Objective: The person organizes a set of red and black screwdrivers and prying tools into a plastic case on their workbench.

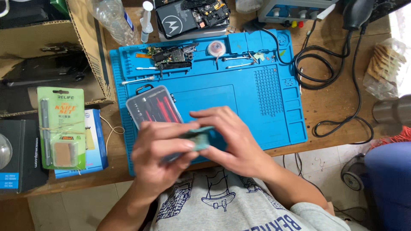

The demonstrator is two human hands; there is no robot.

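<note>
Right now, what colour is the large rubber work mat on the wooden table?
The large rubber work mat is bright blue, seen best in the head view.

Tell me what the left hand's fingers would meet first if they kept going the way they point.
Probably the right hand: the left hand points right across the teal object both hold, though depth is unclear.

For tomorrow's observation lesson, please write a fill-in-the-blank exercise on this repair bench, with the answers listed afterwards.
1. Both hands, left hand and right hand, hold one small flat ____-coloured object.
2. The work mat is ____.
3. The clear case beside the hands holds red and ____ tools.
4. The black cable lies coiled to the mat's ____.

Missing words: teal; blue; black; right
</note>
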